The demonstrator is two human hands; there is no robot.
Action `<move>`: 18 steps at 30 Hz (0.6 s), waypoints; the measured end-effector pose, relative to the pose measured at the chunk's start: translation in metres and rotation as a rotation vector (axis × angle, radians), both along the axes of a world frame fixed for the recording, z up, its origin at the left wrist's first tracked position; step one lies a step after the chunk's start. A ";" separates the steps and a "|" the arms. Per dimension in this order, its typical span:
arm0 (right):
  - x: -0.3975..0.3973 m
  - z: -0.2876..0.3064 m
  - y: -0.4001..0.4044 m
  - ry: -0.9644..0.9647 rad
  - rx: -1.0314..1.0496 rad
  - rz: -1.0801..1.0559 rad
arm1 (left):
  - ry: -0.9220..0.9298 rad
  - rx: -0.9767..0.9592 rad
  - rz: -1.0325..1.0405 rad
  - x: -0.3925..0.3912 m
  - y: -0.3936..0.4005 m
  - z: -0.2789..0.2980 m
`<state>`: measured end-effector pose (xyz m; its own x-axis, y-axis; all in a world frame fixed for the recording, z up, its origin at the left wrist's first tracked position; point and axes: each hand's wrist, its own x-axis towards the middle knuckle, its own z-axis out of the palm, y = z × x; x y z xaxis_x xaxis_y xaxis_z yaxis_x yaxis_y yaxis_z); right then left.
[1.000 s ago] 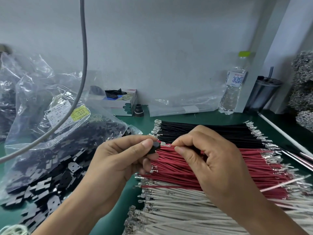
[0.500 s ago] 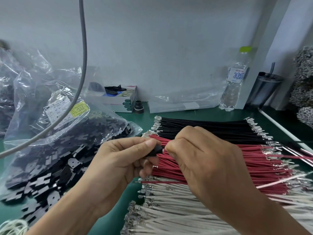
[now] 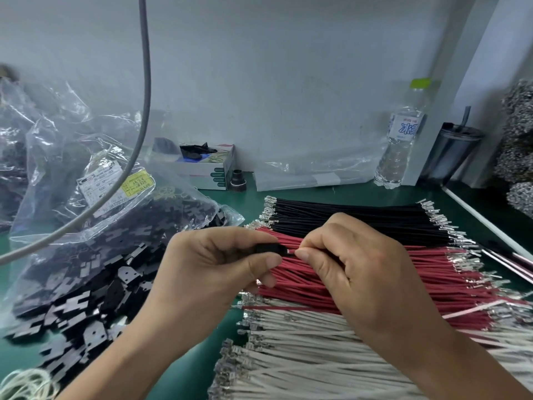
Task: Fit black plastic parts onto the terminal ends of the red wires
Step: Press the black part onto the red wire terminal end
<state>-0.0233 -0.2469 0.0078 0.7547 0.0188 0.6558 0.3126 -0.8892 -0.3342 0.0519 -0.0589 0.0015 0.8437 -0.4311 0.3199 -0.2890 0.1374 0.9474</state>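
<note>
Left hand [image 3: 213, 272] being held mid-frame, thumb and curled fingers pinching black plastic part [image 3: 269, 249]. Right hand [image 3: 363, 272] being held just beside it, thumb and forefinger pinching red wire [image 3: 291, 251] end. Both forearms being extended from bottom edge, fingertips nearly touching.

Plastic, metal and film on the green bench

The black plastic part [image 3: 269, 249] looks matt and smooth, like the loose black parts [image 3: 86, 307] with dull grey faces. The red wires [image 3: 360, 284] have smooth, slightly shiny insulation and bright metal terminals [image 3: 467, 259]. The bag [image 3: 57, 157] is clear, glossy, wrinkled film with paper labels. The table [image 3: 331, 194] has a matt green surface. The water bottle [image 3: 399, 142] is transparent ribbed plastic.
</note>
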 end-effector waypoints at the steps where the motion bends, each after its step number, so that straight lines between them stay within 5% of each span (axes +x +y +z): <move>1: 0.000 0.000 0.001 -0.004 -0.001 0.007 | 0.021 -0.006 -0.014 0.000 0.000 0.000; 8: -0.002 0.004 0.001 0.014 -0.048 0.060 | 0.054 -0.024 -0.083 -0.001 0.002 0.002; 14: -0.022 0.019 0.001 -0.011 -0.244 -0.095 | 0.018 0.010 -0.062 -0.001 0.000 -0.003; 18: -0.037 0.012 0.019 0.342 -0.286 0.044 | 0.029 -0.012 0.004 0.003 -0.001 -0.005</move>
